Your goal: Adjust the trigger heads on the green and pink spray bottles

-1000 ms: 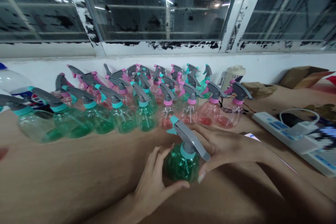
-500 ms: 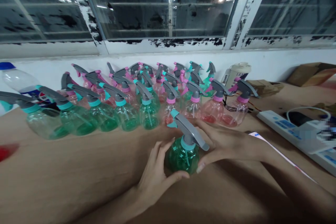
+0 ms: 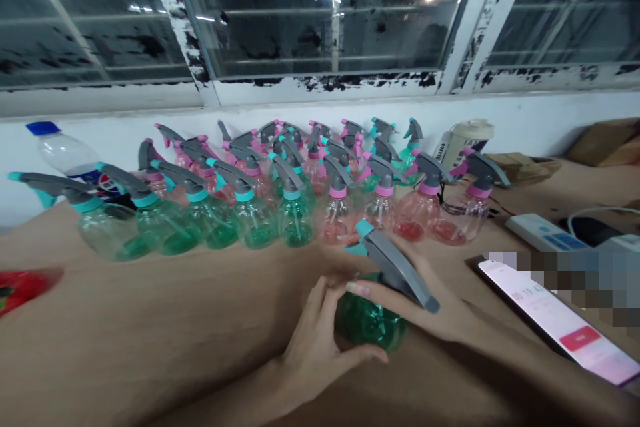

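A small green spray bottle (image 3: 367,323) with a grey trigger head (image 3: 395,267) and teal nozzle stands on the brown table (image 3: 150,327). My left hand (image 3: 320,347) cups the bottle's round body from the left, thumb under its front. My right hand (image 3: 420,300) wraps the neck and head from the right, fingers curled over the collar. The head leans towards the right.
Rows of several green spray bottles (image 3: 200,227) and pink spray bottles (image 3: 415,213) stand behind, below the window wall. A phone (image 3: 555,320) with a lit screen lies at the right, a power strip (image 3: 543,232) beyond it. A clear water bottle (image 3: 65,155) and a red thing (image 3: 20,283) are at the left.
The view has shifted, bringing the phone into sight. My right hand has slid over the bottle's collar and the trigger head now tilts further to the right.
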A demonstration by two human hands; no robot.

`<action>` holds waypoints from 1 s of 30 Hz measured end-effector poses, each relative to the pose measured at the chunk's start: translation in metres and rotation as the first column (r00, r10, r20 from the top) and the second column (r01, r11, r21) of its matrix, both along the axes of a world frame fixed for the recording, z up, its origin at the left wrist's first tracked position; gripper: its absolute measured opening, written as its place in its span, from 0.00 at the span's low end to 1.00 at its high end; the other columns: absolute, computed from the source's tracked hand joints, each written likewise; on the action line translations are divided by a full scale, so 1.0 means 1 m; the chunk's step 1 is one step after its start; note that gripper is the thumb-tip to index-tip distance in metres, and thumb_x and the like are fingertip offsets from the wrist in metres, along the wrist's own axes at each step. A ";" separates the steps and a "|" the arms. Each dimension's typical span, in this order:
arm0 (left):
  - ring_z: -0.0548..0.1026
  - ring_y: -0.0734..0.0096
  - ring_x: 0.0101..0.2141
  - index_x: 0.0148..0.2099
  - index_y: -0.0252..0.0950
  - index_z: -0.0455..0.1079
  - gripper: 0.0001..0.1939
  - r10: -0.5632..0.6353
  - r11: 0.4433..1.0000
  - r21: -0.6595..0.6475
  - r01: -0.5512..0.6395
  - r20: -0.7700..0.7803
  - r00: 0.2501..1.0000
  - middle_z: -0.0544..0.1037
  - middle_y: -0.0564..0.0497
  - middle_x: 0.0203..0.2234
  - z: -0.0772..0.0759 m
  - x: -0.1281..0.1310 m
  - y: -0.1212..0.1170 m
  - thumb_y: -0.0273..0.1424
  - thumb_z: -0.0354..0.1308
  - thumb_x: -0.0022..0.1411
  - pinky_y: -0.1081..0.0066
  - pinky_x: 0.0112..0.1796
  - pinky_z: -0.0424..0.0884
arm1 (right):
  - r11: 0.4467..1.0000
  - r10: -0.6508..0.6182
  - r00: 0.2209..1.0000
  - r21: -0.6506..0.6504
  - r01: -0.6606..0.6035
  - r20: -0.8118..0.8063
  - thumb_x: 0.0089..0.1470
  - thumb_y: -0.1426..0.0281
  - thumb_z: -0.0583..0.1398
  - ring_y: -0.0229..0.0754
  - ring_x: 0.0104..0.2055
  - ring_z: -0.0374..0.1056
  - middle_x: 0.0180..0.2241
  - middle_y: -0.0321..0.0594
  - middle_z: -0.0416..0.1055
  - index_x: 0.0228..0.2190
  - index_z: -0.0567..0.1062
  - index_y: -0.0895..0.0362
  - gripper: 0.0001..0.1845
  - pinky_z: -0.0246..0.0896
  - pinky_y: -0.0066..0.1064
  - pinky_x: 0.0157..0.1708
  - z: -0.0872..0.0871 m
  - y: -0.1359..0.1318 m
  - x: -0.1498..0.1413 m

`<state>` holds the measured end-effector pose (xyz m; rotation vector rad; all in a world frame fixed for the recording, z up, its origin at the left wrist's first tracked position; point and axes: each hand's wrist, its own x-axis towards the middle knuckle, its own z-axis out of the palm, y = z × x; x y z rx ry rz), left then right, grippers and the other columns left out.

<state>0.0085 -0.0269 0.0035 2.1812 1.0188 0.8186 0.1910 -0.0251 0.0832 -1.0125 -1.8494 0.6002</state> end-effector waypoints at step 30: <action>0.70 0.57 0.42 0.50 0.37 0.62 0.12 0.368 0.865 0.447 -0.228 -0.257 0.894 0.72 0.47 0.41 0.008 -0.051 0.054 0.36 0.46 0.68 0.57 0.44 0.65 | 0.994 -0.107 0.993 0.041 0.105 0.057 0.52 0.61 0.57 0.44 0.26 0.69 0.30 0.38 0.74 0.40 0.74 0.48 0.13 0.69 0.38 0.29 -0.005 -0.001 -0.002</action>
